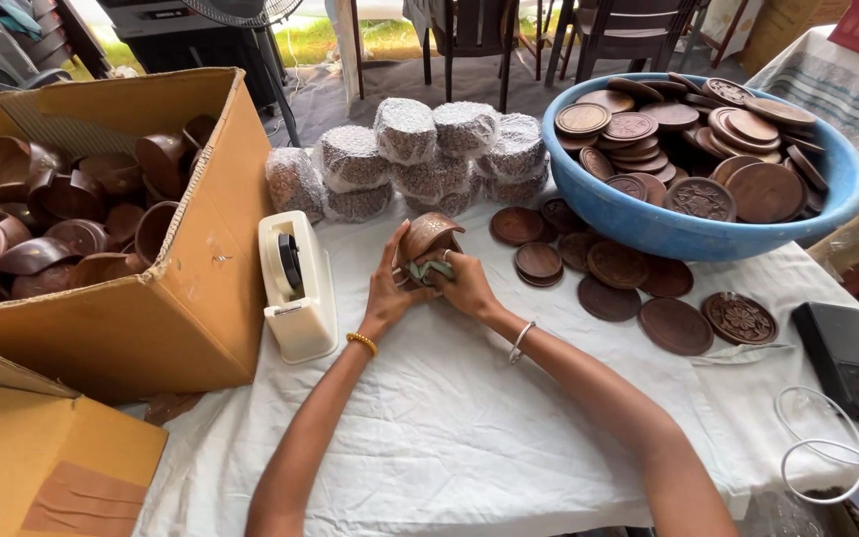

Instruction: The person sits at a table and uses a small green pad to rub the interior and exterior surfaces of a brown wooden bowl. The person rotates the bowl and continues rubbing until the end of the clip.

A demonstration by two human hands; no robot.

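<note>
We work at a table covered by a white cloth (469, 428). At 9 o'clock a cardboard box (191, 298) stands open, filled with brown wooden cups. A cream tape dispenser (295, 283) stands just beside the box. At 12 o'clock a row of bundles wrapped in bubble wrap (420, 159) is stacked at the far edge. At 2 o'clock a blue basin (688, 234) holds carved wooden discs; more discs (638, 288) lie loose on the cloth just in front of it. At 3 o'clock a black device (847, 358) lies with a white cable (817, 452) beside it. Chair legs and a fan stand on the ground beyond the table.

Both hands meet at the centre of the cloth. The left hand (387, 293) wraps around a brown cup (428, 237), fingers curled closed on its side. The right hand (467, 283) presses against the cup from 3 o'clock, closed over what appears to be a green cloth (429, 270); the view there is too small to be certain. The cup is tilted and raised slightly above the cloth.
</note>
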